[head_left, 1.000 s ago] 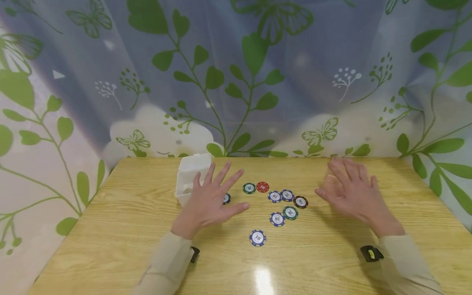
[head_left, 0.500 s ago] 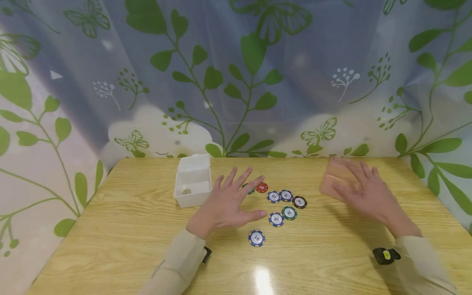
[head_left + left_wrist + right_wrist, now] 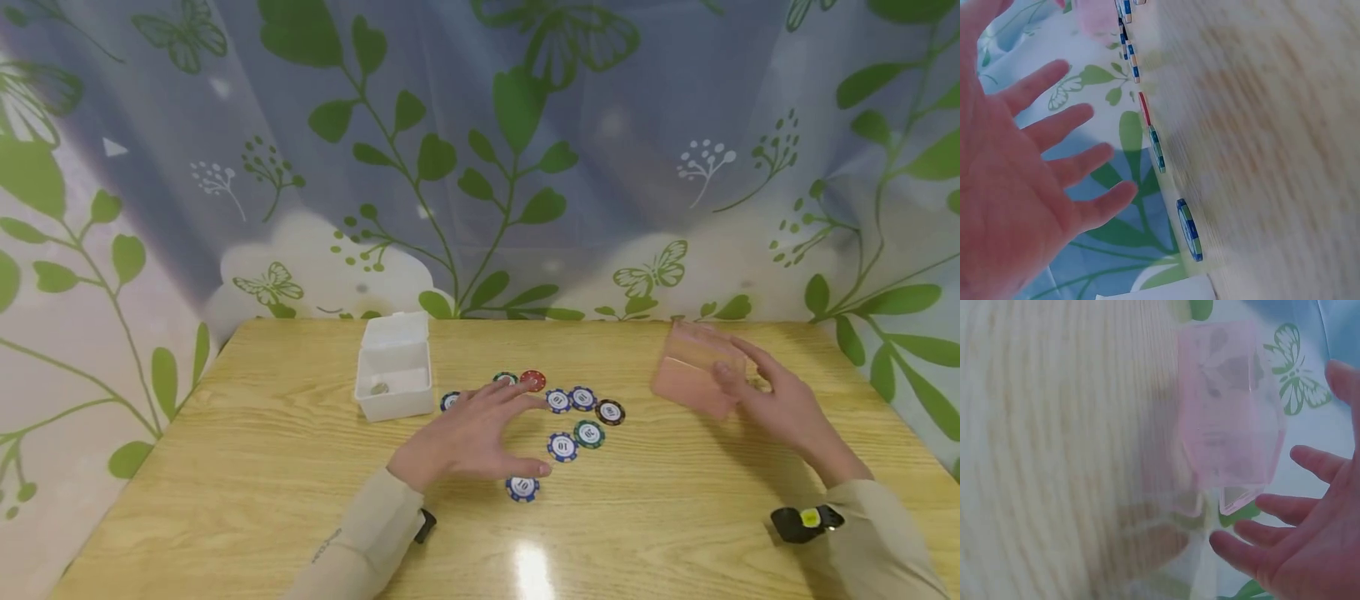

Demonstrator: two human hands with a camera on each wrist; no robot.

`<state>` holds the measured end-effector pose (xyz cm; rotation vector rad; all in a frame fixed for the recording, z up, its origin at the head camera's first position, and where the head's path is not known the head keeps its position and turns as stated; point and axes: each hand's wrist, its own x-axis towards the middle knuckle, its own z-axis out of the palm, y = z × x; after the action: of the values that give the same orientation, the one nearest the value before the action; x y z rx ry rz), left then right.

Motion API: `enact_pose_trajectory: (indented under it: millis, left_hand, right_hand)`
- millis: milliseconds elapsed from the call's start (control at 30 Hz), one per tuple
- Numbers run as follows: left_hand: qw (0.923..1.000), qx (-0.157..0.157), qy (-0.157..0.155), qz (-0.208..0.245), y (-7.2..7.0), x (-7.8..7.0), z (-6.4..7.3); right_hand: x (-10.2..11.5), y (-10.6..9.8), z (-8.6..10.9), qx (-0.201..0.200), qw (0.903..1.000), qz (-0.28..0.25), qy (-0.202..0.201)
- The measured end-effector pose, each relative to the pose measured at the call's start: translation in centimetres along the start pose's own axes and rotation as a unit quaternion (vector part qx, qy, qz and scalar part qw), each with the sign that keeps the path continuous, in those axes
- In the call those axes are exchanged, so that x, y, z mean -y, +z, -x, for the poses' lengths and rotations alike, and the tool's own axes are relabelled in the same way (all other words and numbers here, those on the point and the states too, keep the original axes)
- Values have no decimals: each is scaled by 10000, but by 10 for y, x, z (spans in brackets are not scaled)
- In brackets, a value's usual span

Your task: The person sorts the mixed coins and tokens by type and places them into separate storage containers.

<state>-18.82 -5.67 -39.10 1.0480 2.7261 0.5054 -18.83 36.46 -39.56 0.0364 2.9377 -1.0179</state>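
My left hand [image 3: 476,437] hovers palm down over the poker chips, fingers spread apart and holding nothing. Beyond its fingertips lie a red chip [image 3: 533,381] and a green chip [image 3: 506,378]. Blue chips, such as one [image 3: 562,447] right of the thumb, lie flat around it; another blue chip [image 3: 522,487] is partly covered by the thumb. At the right, my right hand [image 3: 787,408] is beside a translucent pink box [image 3: 690,371], thumb overlapping its right side in the head view. The right wrist view shows these fingers extended, apart from the pink box [image 3: 1229,406].
A white box [image 3: 393,392] with its lid up stands left of the chips, a small coin-like piece [image 3: 379,388] inside. A black chip [image 3: 611,412] lies between the chips and the pink box. Behind the wooden table [image 3: 225,483] hangs a leaf-patterned curtain [image 3: 465,200].
My left hand has moved right from in front of the white box and come lower over the chips. My right hand has shifted from over the pink box to its right side.
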Motion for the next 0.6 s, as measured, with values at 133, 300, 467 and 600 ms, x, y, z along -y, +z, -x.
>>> enact_pose_trajectory:
  millis: [133,300,467,600]
  left_hand:
    - [9992,255,34,312,2,2,4]
    - [9965,595,100,581,3,5,9]
    - [9960,699,107,546,4,6,11]
    - [9952,791,-5,581,5,6,11]
  right_hand:
    - [-6,1,0,-50,9997,-244,-74]
    - [-15,1,0,-167,9990,-361,-198]
    - [-23,1,0,-154,9971,-630,-397]
    - [-28,0,3,-101,9943,-852,-630]
